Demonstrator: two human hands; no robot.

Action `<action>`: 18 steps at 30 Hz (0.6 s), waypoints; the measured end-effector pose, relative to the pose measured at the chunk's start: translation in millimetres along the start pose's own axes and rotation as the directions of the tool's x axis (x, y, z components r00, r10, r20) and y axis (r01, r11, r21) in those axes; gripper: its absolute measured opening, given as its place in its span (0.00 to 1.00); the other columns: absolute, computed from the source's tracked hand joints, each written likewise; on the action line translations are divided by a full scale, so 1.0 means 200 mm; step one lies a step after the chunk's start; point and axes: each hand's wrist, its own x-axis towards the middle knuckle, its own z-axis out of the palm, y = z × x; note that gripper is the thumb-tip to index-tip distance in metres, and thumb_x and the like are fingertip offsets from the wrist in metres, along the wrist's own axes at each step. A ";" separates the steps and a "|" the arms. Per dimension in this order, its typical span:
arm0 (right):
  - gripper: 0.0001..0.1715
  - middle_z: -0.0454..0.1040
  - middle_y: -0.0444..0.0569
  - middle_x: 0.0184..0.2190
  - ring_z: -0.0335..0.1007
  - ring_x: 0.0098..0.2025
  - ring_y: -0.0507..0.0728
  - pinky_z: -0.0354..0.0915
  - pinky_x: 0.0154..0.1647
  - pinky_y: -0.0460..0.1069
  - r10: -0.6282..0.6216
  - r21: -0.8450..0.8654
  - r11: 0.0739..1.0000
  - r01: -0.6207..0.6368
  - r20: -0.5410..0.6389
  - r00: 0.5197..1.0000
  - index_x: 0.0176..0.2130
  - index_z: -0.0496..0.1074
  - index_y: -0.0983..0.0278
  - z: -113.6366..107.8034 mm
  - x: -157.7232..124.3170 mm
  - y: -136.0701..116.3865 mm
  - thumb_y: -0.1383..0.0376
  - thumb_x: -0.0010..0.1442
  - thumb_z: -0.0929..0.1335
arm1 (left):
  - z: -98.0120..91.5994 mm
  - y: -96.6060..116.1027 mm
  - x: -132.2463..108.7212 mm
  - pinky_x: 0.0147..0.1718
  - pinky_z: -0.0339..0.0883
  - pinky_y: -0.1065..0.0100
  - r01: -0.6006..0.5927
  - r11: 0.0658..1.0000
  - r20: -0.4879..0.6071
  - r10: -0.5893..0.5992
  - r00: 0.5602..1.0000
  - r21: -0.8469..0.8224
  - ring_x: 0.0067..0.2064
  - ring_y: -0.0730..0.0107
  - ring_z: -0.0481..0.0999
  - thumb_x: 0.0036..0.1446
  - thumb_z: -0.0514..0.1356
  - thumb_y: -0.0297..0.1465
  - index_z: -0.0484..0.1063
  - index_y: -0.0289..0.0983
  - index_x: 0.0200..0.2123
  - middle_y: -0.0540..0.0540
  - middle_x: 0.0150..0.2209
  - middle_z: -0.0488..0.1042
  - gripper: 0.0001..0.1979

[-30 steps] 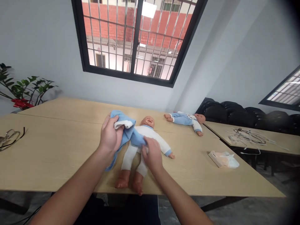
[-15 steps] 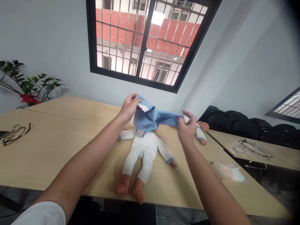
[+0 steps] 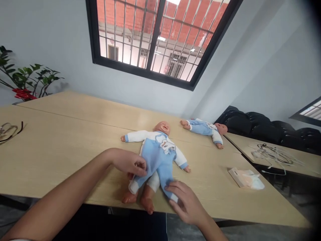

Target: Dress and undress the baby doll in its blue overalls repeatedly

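A baby doll (image 3: 162, 127) lies on its back on the table, head away from me, in a white long-sleeved top with blue cuffs. Blue overalls (image 3: 152, 152) with an animal picture on the chest are laid over its front. The doll's feet and part of one white-clad leg show from under the garment, between its two trouser legs. My left hand (image 3: 129, 162) is closed on the left trouser leg, fingers curled against the fabric. On the other side, my right hand (image 3: 184, 202) holds the right trouser leg near its white cuff, between thumb and fingers.
A second doll (image 3: 200, 128) in blue and white lies farther back on the table (image 3: 82, 147). To the right are a small white box with tissue-like sheets (image 3: 244, 178) and tangled cables (image 3: 272, 155). Glasses (image 3: 10, 132) lie at far left; black chairs (image 3: 260, 125) stand at right.
The blue overalls have come down from being held up in the air and are now spread over the doll. Both hands have moved down and nearer, to the trouser legs.
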 end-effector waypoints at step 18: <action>0.26 0.78 0.54 0.54 0.76 0.54 0.61 0.69 0.57 0.55 0.436 0.359 0.865 -0.351 -0.190 0.880 0.62 0.71 0.60 0.05 0.92 0.52 0.58 0.67 0.67 | -0.23 -0.38 0.72 0.58 0.68 0.56 -0.281 0.944 -0.603 0.326 0.728 0.171 0.60 0.50 0.74 0.58 0.68 0.40 0.56 0.35 0.71 0.33 0.64 0.71 0.43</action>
